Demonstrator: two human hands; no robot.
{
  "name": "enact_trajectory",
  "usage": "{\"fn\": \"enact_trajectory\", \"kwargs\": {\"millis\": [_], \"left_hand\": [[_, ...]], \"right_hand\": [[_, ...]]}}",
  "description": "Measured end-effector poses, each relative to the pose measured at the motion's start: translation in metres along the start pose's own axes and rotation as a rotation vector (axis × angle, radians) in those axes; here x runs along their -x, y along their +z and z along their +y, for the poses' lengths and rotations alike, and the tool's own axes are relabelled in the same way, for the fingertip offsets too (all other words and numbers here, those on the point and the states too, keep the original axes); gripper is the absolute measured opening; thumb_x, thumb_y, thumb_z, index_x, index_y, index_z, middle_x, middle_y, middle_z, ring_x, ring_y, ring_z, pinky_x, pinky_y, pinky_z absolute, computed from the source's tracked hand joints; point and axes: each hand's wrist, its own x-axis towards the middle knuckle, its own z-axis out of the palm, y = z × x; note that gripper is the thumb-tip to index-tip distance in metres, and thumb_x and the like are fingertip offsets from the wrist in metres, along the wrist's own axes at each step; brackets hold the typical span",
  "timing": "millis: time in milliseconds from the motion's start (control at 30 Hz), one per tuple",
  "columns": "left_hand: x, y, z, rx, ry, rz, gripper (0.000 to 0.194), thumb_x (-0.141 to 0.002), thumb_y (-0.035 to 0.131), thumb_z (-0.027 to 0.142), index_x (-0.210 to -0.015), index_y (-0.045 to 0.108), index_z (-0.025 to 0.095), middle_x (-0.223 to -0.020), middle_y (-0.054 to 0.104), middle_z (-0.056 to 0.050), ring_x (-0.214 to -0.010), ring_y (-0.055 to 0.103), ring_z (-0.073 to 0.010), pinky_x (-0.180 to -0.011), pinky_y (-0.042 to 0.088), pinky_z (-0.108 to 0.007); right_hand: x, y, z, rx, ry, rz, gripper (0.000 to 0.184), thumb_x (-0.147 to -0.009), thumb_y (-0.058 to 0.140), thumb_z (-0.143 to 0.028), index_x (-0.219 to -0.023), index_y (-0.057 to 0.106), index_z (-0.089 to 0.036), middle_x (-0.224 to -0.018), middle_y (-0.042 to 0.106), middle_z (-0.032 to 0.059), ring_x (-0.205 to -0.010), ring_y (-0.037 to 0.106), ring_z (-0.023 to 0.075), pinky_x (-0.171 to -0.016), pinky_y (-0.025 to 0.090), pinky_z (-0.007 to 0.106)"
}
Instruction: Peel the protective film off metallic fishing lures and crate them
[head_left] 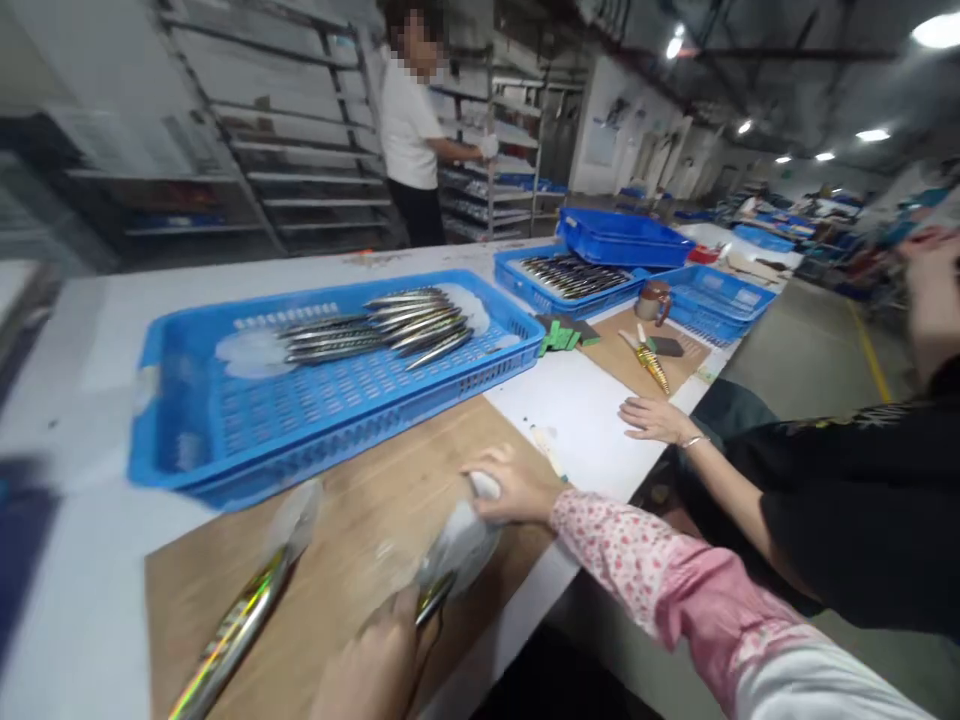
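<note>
My left hand [379, 650], at the bottom, is closed on a shiny fishing lure [435, 598] whose wide clear lip [469, 540] points up and right. Just beyond that lip, my right hand [517, 487] has its fingers curled around a small white object [484, 485]; its exact kind is unclear. A second fishing lure [238, 625], gold and silver with a clear lip, lies on the brown cardboard [360, 490] to the left. Behind the cardboard stands a blue basket [330, 440] holding several lures [416, 318] in a pile.
More blue baskets [517, 275] stand farther back. Green-edged blocks [559, 335], a brown mug [652, 302] and another lure [652, 368] are at the right. A co-worker's hand [656, 420] rests on the table there. Another person [411, 130] stands by the racks.
</note>
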Motion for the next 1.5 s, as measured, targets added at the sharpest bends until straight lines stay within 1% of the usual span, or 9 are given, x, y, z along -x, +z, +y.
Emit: {"fn": "enact_trajectory", "kwargs": {"millis": [200, 367, 567, 733, 800, 933, 1133, 1333, 1500], "left_hand": [[0.002, -0.015, 0.015, 0.010, -0.078, 0.008, 0.025, -0.092, 0.037, 0.027, -0.107, 0.054, 0.016, -0.103, 0.066, -0.014, -0.094, 0.065, -0.0250, -0.079, 0.051, -0.036], [-0.001, -0.009, 0.013, 0.026, -0.067, -0.002, 0.023, -0.089, 0.044, 0.026, -0.105, 0.055, 0.014, -0.099, 0.065, -0.014, -0.093, 0.065, -0.0275, -0.077, 0.052, -0.038], [-0.001, -0.007, 0.013, 0.019, -0.057, 0.026, 0.027, -0.090, 0.044, 0.027, -0.108, 0.055, 0.010, -0.104, 0.064, -0.017, -0.094, 0.064, -0.0291, -0.078, 0.052, -0.038], [0.000, -0.006, 0.015, 0.027, -0.024, 0.036, 0.025, -0.090, 0.043, 0.026, -0.103, 0.057, 0.010, -0.098, 0.064, -0.016, -0.091, 0.064, -0.0308, -0.073, 0.052, -0.040], [0.000, -0.004, 0.015, 0.029, -0.021, 0.047, 0.024, -0.090, 0.043, 0.025, -0.103, 0.057, 0.010, -0.098, 0.064, -0.016, -0.091, 0.064, -0.0309, -0.072, 0.052, -0.040], [0.001, -0.002, 0.015, 0.018, -0.044, 0.049, 0.028, -0.091, 0.042, 0.026, -0.108, 0.056, 0.009, -0.101, 0.064, -0.017, -0.089, 0.064, -0.0298, -0.071, 0.052, -0.039], [0.001, 0.002, 0.013, 0.045, -0.018, 0.088, 0.021, -0.090, 0.044, 0.024, -0.101, 0.057, 0.012, -0.099, 0.063, -0.015, -0.094, 0.062, -0.0284, -0.075, 0.051, -0.036], [-0.001, 0.007, 0.013, 0.011, -0.046, 0.070, 0.030, -0.092, 0.042, 0.026, -0.112, 0.054, 0.007, -0.103, 0.062, -0.018, -0.092, 0.063, -0.0297, -0.071, 0.052, -0.038], [0.003, 0.003, 0.014, 0.021, -0.043, 0.133, 0.023, -0.091, 0.045, 0.027, -0.106, 0.055, 0.012, -0.101, 0.062, -0.013, -0.095, 0.062, -0.0281, -0.073, 0.050, -0.035]], "right_hand": [[-0.004, 0.014, -0.011, -0.105, -0.243, -0.002, 0.049, -0.072, 0.069, -0.036, -0.118, 0.057, -0.028, -0.119, 0.055, 0.0027, -0.114, 0.044, 0.0223, -0.097, 0.038, 0.039], [0.002, 0.006, 0.008, -0.104, -0.117, 0.052, 0.045, -0.071, 0.066, -0.024, -0.116, 0.060, -0.021, -0.114, 0.056, 0.0067, -0.108, 0.047, 0.0226, -0.096, 0.039, 0.039], [-0.006, 0.014, -0.025, -0.091, -0.303, -0.052, 0.049, -0.072, 0.068, -0.032, -0.120, 0.057, -0.027, -0.121, 0.054, 0.0044, -0.116, 0.042, 0.0244, -0.098, 0.036, 0.040], [0.000, 0.004, 0.005, -0.099, -0.064, 0.007, 0.044, -0.072, 0.064, -0.022, -0.116, 0.060, -0.021, -0.113, 0.057, 0.0065, -0.108, 0.048, 0.0231, -0.096, 0.038, 0.040], [-0.003, 0.006, -0.002, -0.078, -0.072, -0.004, 0.044, -0.071, 0.065, -0.023, -0.114, 0.061, -0.023, -0.113, 0.057, 0.0056, -0.108, 0.047, 0.0234, -0.095, 0.038, 0.040], [-0.010, 0.018, -0.023, -0.102, -0.236, -0.075, 0.045, -0.071, 0.068, -0.030, -0.115, 0.060, -0.026, -0.117, 0.057, 0.0037, -0.112, 0.045, 0.0233, -0.096, 0.038, 0.038], [-0.001, 0.004, 0.009, -0.117, -0.053, 0.041, 0.043, -0.073, 0.062, -0.023, -0.116, 0.060, -0.021, -0.112, 0.056, 0.0069, -0.108, 0.048, 0.0233, -0.097, 0.037, 0.041], [-0.011, 0.026, -0.037, -0.123, -0.279, -0.028, 0.048, -0.073, 0.066, -0.030, -0.119, 0.058, -0.026, -0.119, 0.055, 0.0043, -0.114, 0.043, 0.0229, -0.099, 0.037, 0.038], [-0.003, 0.000, 0.017, -0.065, -0.037, 0.179, 0.045, -0.072, 0.063, -0.025, -0.116, 0.061, -0.020, -0.113, 0.055, 0.0079, -0.110, 0.046, 0.0251, -0.099, 0.038, 0.042]]}}
